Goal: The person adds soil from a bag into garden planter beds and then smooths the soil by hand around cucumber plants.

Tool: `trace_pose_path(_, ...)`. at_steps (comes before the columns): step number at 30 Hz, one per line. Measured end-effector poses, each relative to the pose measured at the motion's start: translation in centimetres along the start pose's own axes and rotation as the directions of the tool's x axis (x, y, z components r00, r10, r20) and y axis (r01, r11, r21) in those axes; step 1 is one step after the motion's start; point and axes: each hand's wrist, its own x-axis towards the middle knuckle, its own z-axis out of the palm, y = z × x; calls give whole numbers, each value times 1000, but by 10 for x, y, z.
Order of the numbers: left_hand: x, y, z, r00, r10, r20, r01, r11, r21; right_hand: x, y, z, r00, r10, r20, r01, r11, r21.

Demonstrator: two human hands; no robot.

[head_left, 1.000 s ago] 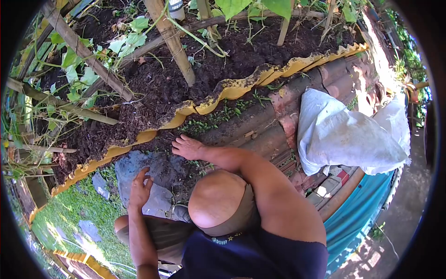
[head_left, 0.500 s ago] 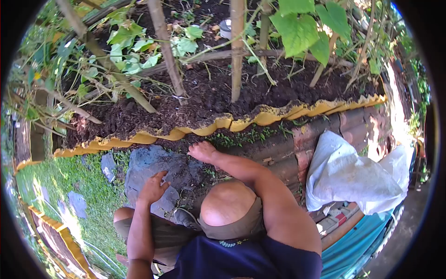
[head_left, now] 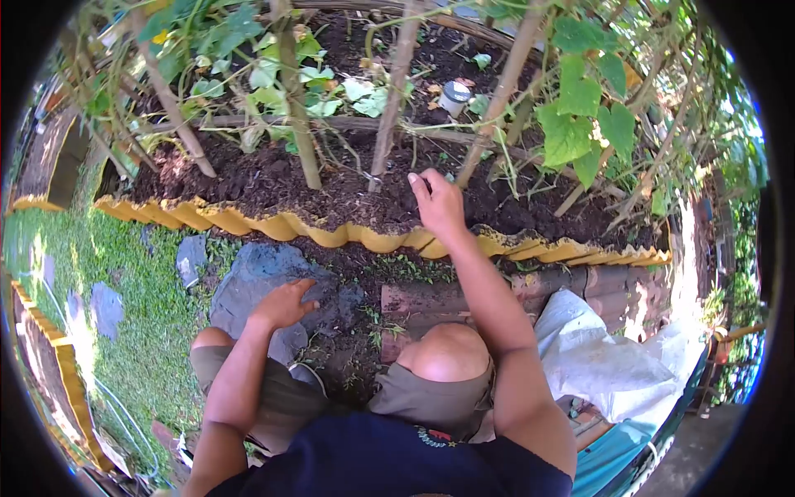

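My right hand [head_left: 439, 204] reaches past the yellow wavy edging [head_left: 377, 238] and is held over the dark soil [head_left: 339, 203] of the bed. Its fingers are curled together; whatever may be between them is too small to see. Just beyond it, wooden stakes [head_left: 389, 112] stand in the soil, with a thin stem near their base. My left hand [head_left: 283, 305] hovers above a big flat grey stone [head_left: 248, 277], fingers apart and holding nothing.
Leafy vines [head_left: 571, 116] climb the stakes. A white container with a dark lid [head_left: 455, 98] sits farther back in the bed. On the right, a white sack [head_left: 592, 352] lies beside roof tiles [head_left: 546, 286]. Grass [head_left: 141, 273] and smaller stones are at left.
My right hand has moved from the near side of the edging up and right, over the soil. My left hand has shifted slightly, its fingers turning rightward. The view has shifted too.
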Motion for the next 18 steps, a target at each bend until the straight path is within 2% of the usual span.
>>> trace_pose_path(2,0,-9,0,1000,5,-21,-5,1000,20,14,-4,-1,974,-156,164,186,964,-190)
trace_pose_path(3,0,-13,0,999,8,-35,-7,1000,25,18,-9,-3,963,-131,234,196,940,-281)
trace_pose_path(5,-2,-18,0,998,20,-60,-18,999,28,21,-9,0,971,-180,159,223,921,-320)
trace_pose_path(6,-3,-18,-2,997,26,-74,-24,999,28,28,-27,-11,953,-6,303,122,922,-367)
trace_pose_path(7,-6,-20,-4,996,31,-89,-29,999,29,26,-39,-15,970,-7,243,115,893,-435)
trace_pose_path(8,-7,-19,-8,996,14,-89,-13,1000,18,25,-46,-17,964,23,264,114,863,-493)
trace_pose_path(10,-5,-15,-14,997,1,-72,0,1000,6,21,-41,-14,966,-21,257,132,897,-421)
trace_pose_path(12,8,-22,-11,949,104,-297,-155,976,-151,8,-42,-6,936,-87,342,104,994,-33)
trace_pose_path(13,9,-16,-19,899,138,-416,-243,947,-211,6,-48,-4,916,-137,377,78,983,166)
trace_pose_path(14,11,-7,-26,835,72,-546,-272,916,-296,8,-55,-1,824,-39,565,-96,973,208)
trace_pose_path(15,8,13,-41,756,-2,-654,-316,875,-368,12,-71,5,800,45,599,-272,916,295)
trace_pose_path(17,11,49,-73,542,-1,-840,-445,848,-288,10,-104,24,723,198,662,-574,706,415)
trace_pose_path(18,14,70,-88,487,24,-873,-515,815,-265,14,-118,39,682,257,685,-679,571,461)
